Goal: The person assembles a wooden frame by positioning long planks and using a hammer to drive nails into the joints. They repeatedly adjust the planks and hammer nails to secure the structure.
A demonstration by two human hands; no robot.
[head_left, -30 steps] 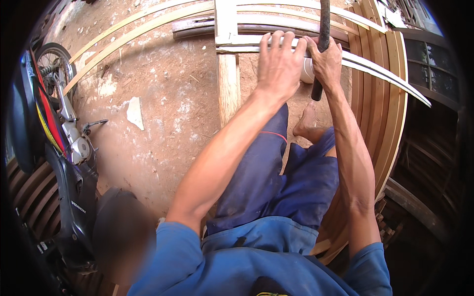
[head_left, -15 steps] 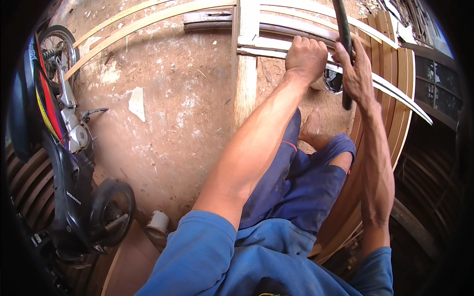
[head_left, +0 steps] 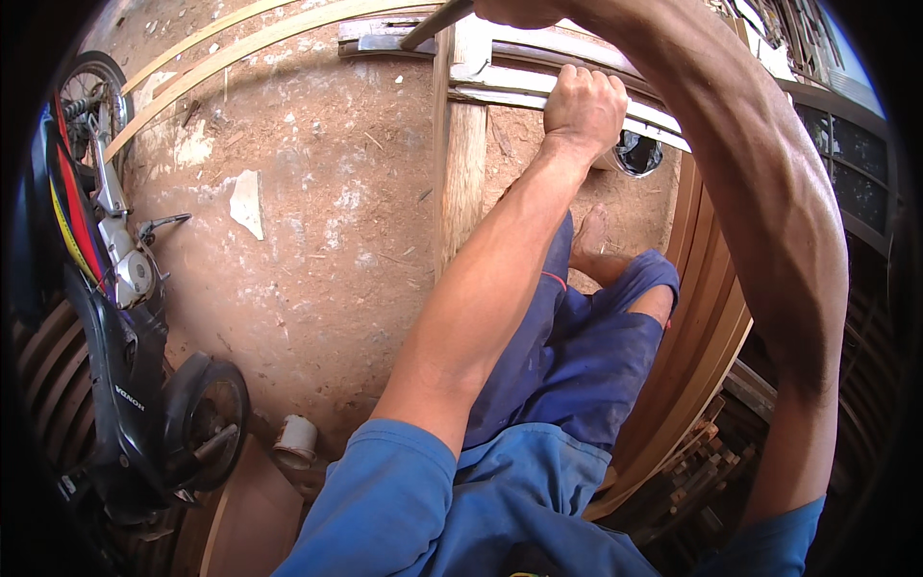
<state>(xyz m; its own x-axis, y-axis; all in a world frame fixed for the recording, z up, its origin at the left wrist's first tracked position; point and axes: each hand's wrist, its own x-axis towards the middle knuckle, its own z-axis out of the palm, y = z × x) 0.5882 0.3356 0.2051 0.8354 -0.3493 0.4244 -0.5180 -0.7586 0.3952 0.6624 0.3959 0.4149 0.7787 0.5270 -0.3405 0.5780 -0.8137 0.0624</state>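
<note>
My left hand [head_left: 585,106] is a closed fist on a white-painted wooden strip [head_left: 519,94], which lies across a wooden beam [head_left: 465,163]. At the top edge, my right hand [head_left: 522,10] is partly cut off. It grips a dark bar [head_left: 438,24] that slants down to the left, its far end beside the beam over a dark-edged length of wood [head_left: 380,44]. My right arm arches across the upper right and covers part of the strips. Just below the left fist stands a round container [head_left: 637,154] with a dark inside.
A motorcycle [head_left: 115,375] lines the left side. Long pale wood strips [head_left: 221,62] curve across the upper left. Stacked boards [head_left: 687,279] run along my right side. A small white can [head_left: 295,438] stands near the front wheel, and a broken pale piece [head_left: 246,204] lies on the floor.
My right hand has swung up and left with the dark bar, which was upright and now slants leftward. My left fist stays on the strip. The view has shifted slightly.
</note>
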